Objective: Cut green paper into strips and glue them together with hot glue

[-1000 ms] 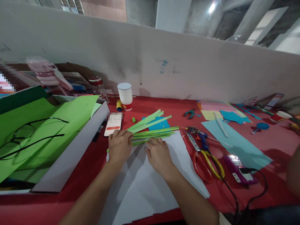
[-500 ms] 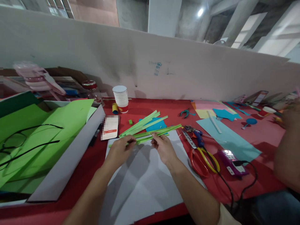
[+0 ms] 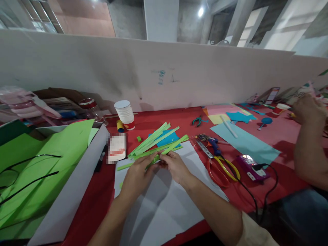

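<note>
Between my two hands is a light green paper strip (image 3: 176, 144), its free end slanting up to the right. My left hand (image 3: 139, 170) is closed on the strip near its lower part. Close beside it, my right hand (image 3: 176, 167) pinches the same strip, the fingertips of both hands nearly meeting. More green paper strips (image 3: 151, 138) lie fanned out just beyond, partly over a blue paper piece (image 3: 167, 136). Under my hands is a white sheet (image 3: 166, 205). What the hidden fingertips do exactly does not show.
A box (image 3: 77, 184) with green paper and eyeglasses (image 3: 30, 157) stands left. A paper cup (image 3: 124, 114) is behind. Right lie scissors (image 3: 220, 171), a glue gun (image 3: 214, 145), a purple power socket (image 3: 252, 168) and light blue paper (image 3: 246, 141). Another person's arm (image 3: 309, 136) reaches in at far right.
My hands have come closer together, and the strip that lay across between them now angles upward to the right. The view has shifted somewhat; the other person's hand shows more.
</note>
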Demonstrator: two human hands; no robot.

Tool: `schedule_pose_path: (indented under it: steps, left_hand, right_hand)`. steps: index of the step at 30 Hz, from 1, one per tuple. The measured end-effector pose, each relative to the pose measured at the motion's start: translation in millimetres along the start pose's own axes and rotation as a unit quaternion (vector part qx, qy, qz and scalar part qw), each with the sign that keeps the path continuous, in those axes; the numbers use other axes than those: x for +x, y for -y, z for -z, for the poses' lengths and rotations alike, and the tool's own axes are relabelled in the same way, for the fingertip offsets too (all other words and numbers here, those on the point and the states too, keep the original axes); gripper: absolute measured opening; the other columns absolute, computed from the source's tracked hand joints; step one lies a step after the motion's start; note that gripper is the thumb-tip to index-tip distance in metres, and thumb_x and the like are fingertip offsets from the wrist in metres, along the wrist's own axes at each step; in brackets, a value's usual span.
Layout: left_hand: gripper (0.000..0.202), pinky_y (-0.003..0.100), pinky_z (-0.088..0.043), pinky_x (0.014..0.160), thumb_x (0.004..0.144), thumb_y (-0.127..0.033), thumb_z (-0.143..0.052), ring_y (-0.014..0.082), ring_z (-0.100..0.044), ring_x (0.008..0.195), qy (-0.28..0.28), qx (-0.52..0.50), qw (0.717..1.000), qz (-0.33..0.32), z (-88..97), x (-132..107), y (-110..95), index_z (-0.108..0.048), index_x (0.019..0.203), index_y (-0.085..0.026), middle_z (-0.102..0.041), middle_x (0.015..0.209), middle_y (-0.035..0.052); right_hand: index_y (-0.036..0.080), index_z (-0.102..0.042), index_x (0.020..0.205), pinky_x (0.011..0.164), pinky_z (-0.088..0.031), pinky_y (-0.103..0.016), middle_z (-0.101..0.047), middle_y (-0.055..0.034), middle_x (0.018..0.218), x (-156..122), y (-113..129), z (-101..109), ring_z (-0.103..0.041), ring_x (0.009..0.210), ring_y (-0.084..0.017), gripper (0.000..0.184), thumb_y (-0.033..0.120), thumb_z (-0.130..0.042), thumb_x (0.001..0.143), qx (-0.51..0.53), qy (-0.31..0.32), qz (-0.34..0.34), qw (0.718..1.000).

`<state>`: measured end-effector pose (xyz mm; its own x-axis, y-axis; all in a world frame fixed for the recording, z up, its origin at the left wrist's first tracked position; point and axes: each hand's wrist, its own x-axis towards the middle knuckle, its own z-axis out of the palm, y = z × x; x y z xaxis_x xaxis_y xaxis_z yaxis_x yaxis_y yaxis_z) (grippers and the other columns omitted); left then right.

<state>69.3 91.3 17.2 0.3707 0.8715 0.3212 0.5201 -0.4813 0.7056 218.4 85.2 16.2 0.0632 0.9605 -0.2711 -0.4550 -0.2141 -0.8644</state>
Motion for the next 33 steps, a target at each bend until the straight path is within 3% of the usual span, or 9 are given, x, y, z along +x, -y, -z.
schedule_pose_path:
  steps: [3, 6, 10, 15, 18, 23, 28, 30, 33]
  left_hand:
    - [0.036, 0.037, -0.050, 0.087, 0.083, -0.026, -0.050, 0.0225, -0.065, 0.097, 0.034, -0.064, 0.997, 0.033, 1.7, 1.1, -1.3, -0.067, 0.114, -0.026, -0.071, 0.107, 0.0058]
    - [0.033, 0.038, -0.050, 0.087, 0.078, -0.025, -0.056, 0.0239, -0.066, 0.096, 0.050, -0.096, 0.991, 0.080, 9.1, 1.8, 2.0, -0.071, 0.107, -0.027, -0.073, 0.101, 0.0030]
    - [0.031, 0.037, -0.051, 0.086, 0.075, -0.027, -0.060, 0.0244, -0.067, 0.093, 0.048, -0.063, 0.991, 0.108, 13.6, 1.3, 4.5, -0.072, 0.103, -0.028, -0.074, 0.099, 0.0015]
    - [0.040, 0.033, -0.051, 0.081, 0.081, -0.033, -0.055, 0.0209, -0.066, 0.091, 0.027, -0.002, 0.998, 0.059, -1.1, -0.3, 0.4, -0.064, 0.119, -0.024, -0.071, 0.107, 0.0054]
    - [0.036, 0.030, -0.050, 0.082, 0.085, -0.032, -0.049, 0.0201, -0.065, 0.091, 0.033, -0.005, 0.999, 0.031, -4.9, -0.1, 0.3, -0.067, 0.115, -0.022, -0.072, 0.099, 0.0059]
    - [0.035, 0.030, -0.051, 0.078, 0.082, -0.033, -0.051, 0.0210, -0.066, 0.089, 0.035, 0.012, 0.996, 0.081, 0.4, 0.9, 2.6, -0.070, 0.109, -0.021, -0.073, 0.098, 0.0046]
    - [0.030, 0.032, -0.049, 0.084, 0.082, -0.022, -0.051, 0.0210, -0.065, 0.094, 0.096, 0.060, 0.990, 0.090, -6.3, -1.5, -0.6, -0.071, 0.104, -0.023, -0.073, 0.103, 0.0023]
    - [0.028, 0.032, -0.048, 0.087, 0.082, -0.018, -0.051, 0.0212, -0.063, 0.095, 0.091, 0.083, 0.990, 0.063, -11.2, -2.7, -2.0, -0.072, 0.100, -0.022, -0.072, 0.098, 0.0041]
    - [0.027, 0.034, -0.048, 0.087, 0.083, -0.017, -0.051, 0.0219, -0.061, 0.093, 0.086, 0.115, 0.989, 0.041, -15.8, -4.5, -3.6, -0.074, 0.096, -0.020, -0.069, 0.090, 0.0064]
  right_hand:
    - [0.016, -0.065, 0.065, 0.052, -0.038, -0.022, -0.060, 0.0034, 0.056, -0.3, -0.4, 0.8, -0.052, 0.051, -0.009, 0.020, 0.033, -0.073, 0.059, -0.047, 0.003, 0.011, 0.999]
    - [0.015, -0.061, 0.061, 0.050, -0.035, -0.022, -0.057, 0.0041, 0.051, 3.9, 5.9, 6.5, -0.053, 0.050, -0.009, 0.027, 0.038, -0.075, 0.058, -0.059, -0.064, 0.019, 0.996]
    - [0.016, -0.057, 0.060, 0.047, -0.034, -0.021, -0.055, 0.0045, 0.049, 6.8, 12.8, 12.3, -0.058, 0.050, -0.012, 0.034, 0.043, -0.078, 0.055, -0.058, -0.099, 0.021, 0.993]
    - [0.017, -0.053, 0.057, 0.045, -0.036, -0.022, -0.056, 0.0032, 0.048, 2.7, 1.4, 5.4, -0.057, 0.047, -0.012, 0.040, 0.050, -0.076, 0.054, -0.094, -0.062, 0.006, 0.994]
    - [0.017, -0.055, 0.060, 0.048, -0.041, -0.023, -0.057, 0.0016, 0.051, 4.9, 5.4, 7.4, -0.062, 0.052, -0.015, 0.036, 0.051, -0.068, 0.065, -0.165, -0.077, 0.042, 0.982]
    - [0.018, -0.065, 0.087, 0.063, -0.048, -0.030, -0.070, -0.0060, 0.079, 3.5, 51.6, 51.9, -0.066, 0.070, -0.019, 0.027, 0.038, -0.047, 0.085, -0.324, -0.168, 0.134, 0.921]
    - [0.016, -0.063, 0.091, 0.094, -0.037, -0.041, -0.061, -0.0162, 0.114, -7.9, 99.3, 133.3, -0.046, 0.118, -0.030, 0.018, 0.023, -0.057, 0.076, -0.447, -0.317, 0.158, 0.821]
    - [0.013, -0.064, 0.092, 0.090, -0.038, -0.038, -0.062, -0.0173, 0.107, -7.7, 107.0, 159.9, -0.050, 0.113, -0.032, 0.023, 0.022, -0.062, 0.070, -0.541, -0.360, 0.099, 0.754]
    - [0.016, -0.066, 0.080, 0.071, -0.042, -0.030, -0.066, -0.0078, 0.079, -1.4, 109.4, 183.8, -0.061, 0.083, -0.024, 0.017, 0.030, -0.065, 0.071, -0.611, -0.328, 0.009, 0.721]
